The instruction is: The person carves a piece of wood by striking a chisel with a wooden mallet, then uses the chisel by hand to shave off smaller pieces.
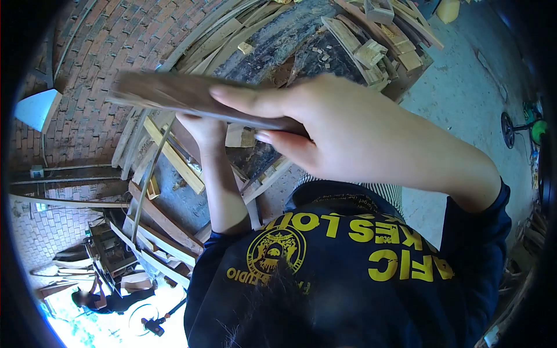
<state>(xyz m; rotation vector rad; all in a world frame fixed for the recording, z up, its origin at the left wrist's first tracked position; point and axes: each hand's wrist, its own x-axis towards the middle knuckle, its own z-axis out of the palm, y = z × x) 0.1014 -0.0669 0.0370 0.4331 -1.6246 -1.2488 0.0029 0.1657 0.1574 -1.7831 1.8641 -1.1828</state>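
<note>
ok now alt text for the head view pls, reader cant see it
A person's right hand grips a blurred brown board, the left hand partly hidden behind it. A dark shirt with yellow lettering fills much of the bottom; beyond are wooden pieces and a brick wall.

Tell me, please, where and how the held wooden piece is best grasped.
Probably pinch the wooden piece across its thickness at the free end, coming from picture left: it looks thin, and the right hand holds the other end.
</note>
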